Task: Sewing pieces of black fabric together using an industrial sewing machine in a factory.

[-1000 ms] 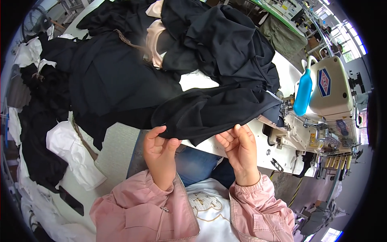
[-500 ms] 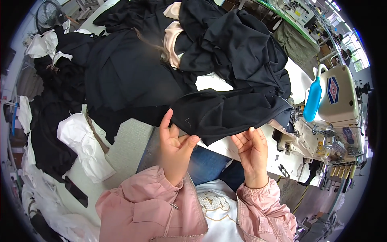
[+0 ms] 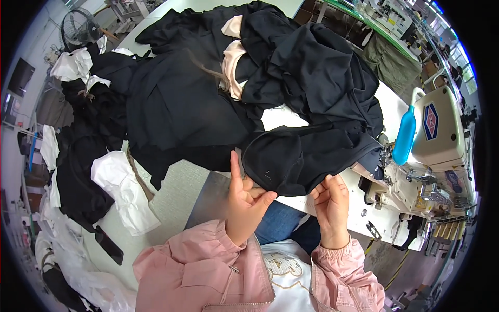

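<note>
Plainly, both hands met at the near edge of a black garment [image 3: 306,156] that lay draped over the white surface [image 3: 338,208], just left of a cream sewing machine [image 3: 436,135]. The left hand [image 3: 245,205] pinched the cloth's curved hem between thumb and middle fingers, its forefinger standing straight up and free. The right hand [image 3: 331,205] had its fingers curled together on the hem a little further along, a tight grip on the fabric edge.

The likeliest trouble, to my eye, was the weight of the heap of black cloth [image 3: 208,99] behind: it was piled against the piece, so a pull might drag the whole lot forward or tug the hem out of the fingers. The far end of the garment also lay close by the machine's needle area, beside a blue bottle [image 3: 404,134], where it could snag.

The piece itself was matte black, soft and limp, with a rounded, seamed edge folding under and a small pale mark near that fold. White pieces [image 3: 125,192] hung over the left side.
</note>
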Demonstrator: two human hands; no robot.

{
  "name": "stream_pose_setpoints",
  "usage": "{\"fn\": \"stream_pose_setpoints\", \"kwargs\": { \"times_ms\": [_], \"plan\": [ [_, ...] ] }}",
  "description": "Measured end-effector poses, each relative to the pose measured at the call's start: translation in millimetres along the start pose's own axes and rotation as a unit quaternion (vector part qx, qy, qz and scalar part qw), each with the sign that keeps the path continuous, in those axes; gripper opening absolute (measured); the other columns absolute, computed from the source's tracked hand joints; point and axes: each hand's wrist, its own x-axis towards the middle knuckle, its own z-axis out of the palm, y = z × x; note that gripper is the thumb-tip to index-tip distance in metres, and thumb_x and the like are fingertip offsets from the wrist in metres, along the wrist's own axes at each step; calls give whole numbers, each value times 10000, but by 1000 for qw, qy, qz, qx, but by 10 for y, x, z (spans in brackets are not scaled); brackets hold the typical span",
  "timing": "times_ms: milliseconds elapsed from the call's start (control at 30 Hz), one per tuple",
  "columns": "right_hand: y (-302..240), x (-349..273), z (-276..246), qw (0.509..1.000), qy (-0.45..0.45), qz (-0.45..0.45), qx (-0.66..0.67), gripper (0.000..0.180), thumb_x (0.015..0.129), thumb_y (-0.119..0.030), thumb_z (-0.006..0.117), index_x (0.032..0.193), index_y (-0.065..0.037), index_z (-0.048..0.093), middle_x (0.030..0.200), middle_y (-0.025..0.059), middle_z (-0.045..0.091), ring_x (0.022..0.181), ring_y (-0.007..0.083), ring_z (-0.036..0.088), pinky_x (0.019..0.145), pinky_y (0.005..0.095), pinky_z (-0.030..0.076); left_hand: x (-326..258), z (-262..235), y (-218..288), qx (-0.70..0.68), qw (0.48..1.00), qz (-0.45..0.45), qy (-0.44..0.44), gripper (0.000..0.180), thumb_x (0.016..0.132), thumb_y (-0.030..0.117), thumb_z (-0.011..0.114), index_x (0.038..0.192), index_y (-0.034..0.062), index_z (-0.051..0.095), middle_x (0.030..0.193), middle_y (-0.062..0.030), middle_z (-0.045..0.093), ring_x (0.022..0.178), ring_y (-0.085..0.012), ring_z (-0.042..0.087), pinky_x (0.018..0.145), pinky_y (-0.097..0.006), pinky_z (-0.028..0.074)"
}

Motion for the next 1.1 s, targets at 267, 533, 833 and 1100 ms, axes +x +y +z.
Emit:
{"fn": "stream_pose_setpoints", "kwargs": {
  "times_ms": [267,533,833,1100],
  "plan": [
    [-29,-5,-8,998,27,-3,-58,148,1015,-99,566,1119,-27,644,888,-2,654,782,86,605,710,240,519,86,22,-124,-6,999,30,37,1010,903,161,770,1597,52,45,1436,-220,474,1179,-226,611,973,-291,502],
    [136,12,-381,963,7,-79,-257,170,998,-60,562,1090,27,676,913,6,674,798,75,586,731,216,457,419,-254,-154,258,965,30,31,903,900,374,771,1527,-8,247,1447,-225,446,1273,-272,516,1071,-367,430],
    [236,-16,-513,951,-23,-167,-261,183,1039,-54,500,1074,46,649,982,102,709,844,153,669,813,278,545,1616,800,758,71,989,112,-59,375,1016,138,568,1332,-63,544,1223,-107,652,1093,-152,600,981,-278,457],
    [236,-35,-451,951,-36,-165,-259,179,1020,-39,504,1044,34,665,917,61,681,813,115,625,780,243,497,2721,762,767,196,906,375,22,697,976,234,664,1535,24,304,1359,-263,569,1261,-346,572,1045,-398,449]
  ]
}}
